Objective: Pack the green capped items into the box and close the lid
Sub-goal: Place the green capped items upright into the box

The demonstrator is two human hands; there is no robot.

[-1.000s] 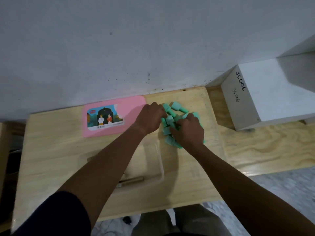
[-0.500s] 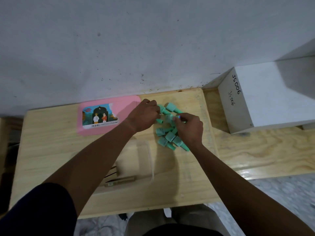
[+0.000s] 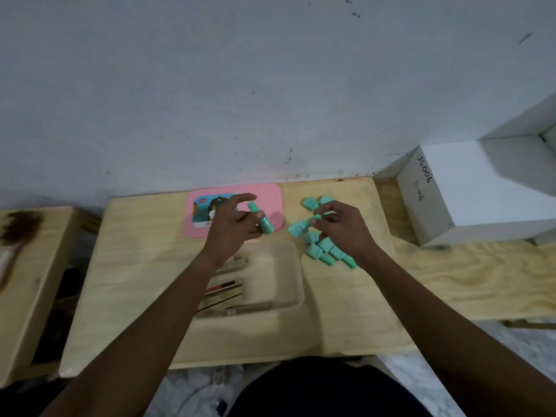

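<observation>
Several green capped items (image 3: 319,251) lie in a loose pile on the wooden table (image 3: 144,254), right of a clear open box (image 3: 288,266). My left hand (image 3: 231,230) is raised above the box's far edge and grips one green capped item (image 3: 264,222), tilted. My right hand (image 3: 346,233) sits over the pile, and its fingertips pinch the cap end of another green item (image 3: 298,230). The pink lid (image 3: 270,197) with a picture label lies flat behind the box, partly hidden by my left hand.
Inside the box lie several slim stick-like items (image 3: 225,291) on its left side. A white box marked JS006 (image 3: 481,191) stands at the right on a lower wooden board. A second wooden surface with a brush (image 3: 15,233) is at the left. The wall runs close behind.
My left hand has lifted one green item out of the pile and carried it left, over the lid and box. My right hand has stayed at the pile, now with its fingers spread wider.
</observation>
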